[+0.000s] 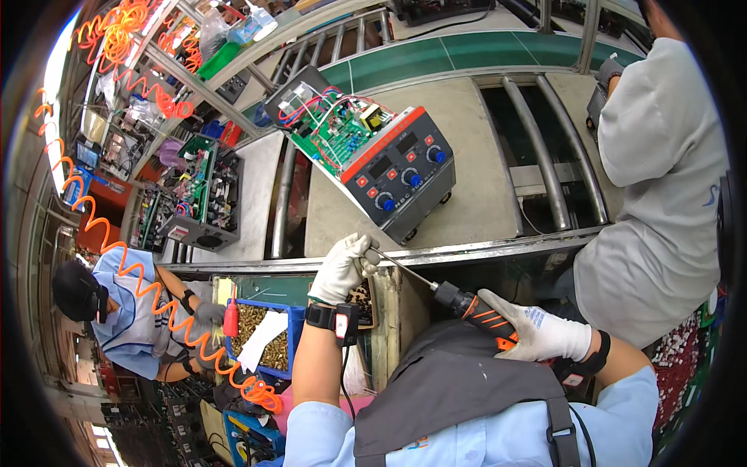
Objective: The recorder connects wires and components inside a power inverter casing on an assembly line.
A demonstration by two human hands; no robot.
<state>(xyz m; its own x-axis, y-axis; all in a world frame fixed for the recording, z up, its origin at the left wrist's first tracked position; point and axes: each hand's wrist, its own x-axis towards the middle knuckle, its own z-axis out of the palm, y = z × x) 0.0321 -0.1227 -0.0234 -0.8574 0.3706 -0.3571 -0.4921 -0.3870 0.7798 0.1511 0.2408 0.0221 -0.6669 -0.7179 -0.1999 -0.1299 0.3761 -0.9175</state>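
Observation:
My right hand (537,331), in a white glove, is wrapped round the black and orange body of a power screwdriver (489,317). Its long thin bit (403,267) points up and to the left. At the bit's tip, the gloved fingers of my left hand (342,268) are pinched together; whatever they hold is too small to make out. Beyond my hands stands a machine with its cover off (401,171). Its dark front panel has blue knobs and red buttons, and green circuit boards and coloured wires show inside.
A blue bin of brass-coloured small parts (296,335) with white paper on it sits left of my left forearm. An orange coiled hose (152,288) hangs at the left. Another open machine (202,198) stands on the roller line. Co-workers stand at left (128,311) and right (661,179).

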